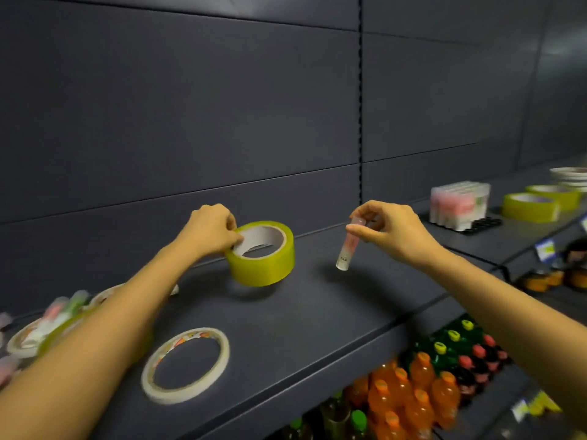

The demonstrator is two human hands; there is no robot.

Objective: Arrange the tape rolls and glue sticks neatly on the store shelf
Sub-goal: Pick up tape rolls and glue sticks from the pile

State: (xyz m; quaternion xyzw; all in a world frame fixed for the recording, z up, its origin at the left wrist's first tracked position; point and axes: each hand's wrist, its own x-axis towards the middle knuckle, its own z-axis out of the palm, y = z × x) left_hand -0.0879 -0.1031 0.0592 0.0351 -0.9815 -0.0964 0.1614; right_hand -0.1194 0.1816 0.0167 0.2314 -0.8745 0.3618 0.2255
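My left hand pinches the rim of a yellow tape roll and holds it tilted just above the dark shelf. My right hand pinches a pink-and-white glue stick by its cap, hanging above the shelf to the right of the roll. A thin white tape roll lies flat near the shelf's front. More tape rolls and glue sticks lie jumbled at the left, partly behind my left forearm. On the right stand a block of glue sticks in a black tray and two yellow rolls.
Stacked white tape rolls sit at the far right end of the shelf. A dark back panel rises behind it. The shelf below holds orange, green and red drink bottles. Price tags hang on the right shelf edge.
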